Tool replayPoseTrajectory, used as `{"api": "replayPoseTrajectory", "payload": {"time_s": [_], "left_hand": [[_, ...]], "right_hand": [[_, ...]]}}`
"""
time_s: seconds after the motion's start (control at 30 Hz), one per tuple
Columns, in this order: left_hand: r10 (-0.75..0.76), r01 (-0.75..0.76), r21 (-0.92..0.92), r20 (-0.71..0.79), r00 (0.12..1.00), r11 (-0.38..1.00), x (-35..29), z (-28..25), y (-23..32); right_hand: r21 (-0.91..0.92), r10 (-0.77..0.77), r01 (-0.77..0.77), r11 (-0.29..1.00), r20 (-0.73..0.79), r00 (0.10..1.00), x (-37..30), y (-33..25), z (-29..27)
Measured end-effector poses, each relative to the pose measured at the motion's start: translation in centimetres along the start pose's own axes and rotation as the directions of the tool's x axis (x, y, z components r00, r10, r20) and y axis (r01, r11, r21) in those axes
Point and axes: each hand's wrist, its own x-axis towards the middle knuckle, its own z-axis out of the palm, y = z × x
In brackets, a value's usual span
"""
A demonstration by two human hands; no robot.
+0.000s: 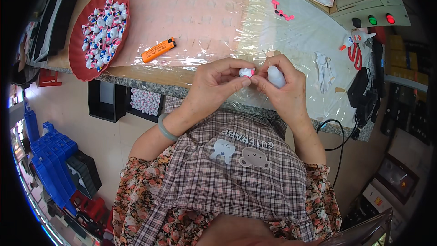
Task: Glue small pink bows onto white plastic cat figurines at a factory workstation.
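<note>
My left hand (207, 82) pinches a small white figurine (246, 72) with pink details between thumb and fingertips. Curled around a small, pale squeeze bottle (276, 78) with a thin, needle-like tip is my right hand (293, 92). The right thumb and fingertip meet close beside the figurine's pink side; whether they pinch a small part there I cannot make out. Both hands are over the front edge of the plastic-covered table (195, 23). Several small pink pieces (286, 16) lie on the table beyond my right hand.
A red dish (75, 57) full of small figurines stands at the left, with an orange lighter (158, 50) nearby. At right are crumpled white material (324, 73), red-handled scissors (357, 57) and a black cable (342, 155). Black trays (106, 102) sit below the table edge.
</note>
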Motion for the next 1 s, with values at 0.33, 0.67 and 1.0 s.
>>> {"api": "replayPoseTrajectory", "payload": {"time_s": [0.33, 0.67, 1.0], "left_hand": [[0.137, -0.138, -0.024, -0.056, 0.989, 0.99, -0.4, 0.3, -1.4], [0.204, -0.202, 0.034, -0.058, 0.977, 0.979, -0.7, 0.3, -2.1], [0.133, -0.135, -0.016, -0.089, 0.987, 0.991, 0.2, -0.5, -2.8]], "right_hand": [[-0.097, -0.233, 0.22, 0.971, -0.155, 0.96, -1.1, 1.1, 1.5], [-0.039, -0.239, 0.236, 0.971, -0.238, 0.941, -1.9, 1.3, 2.6], [0.256, 0.042, 0.001, 0.967, -0.163, 0.986, -0.9, 2.5, 3.6]]}}
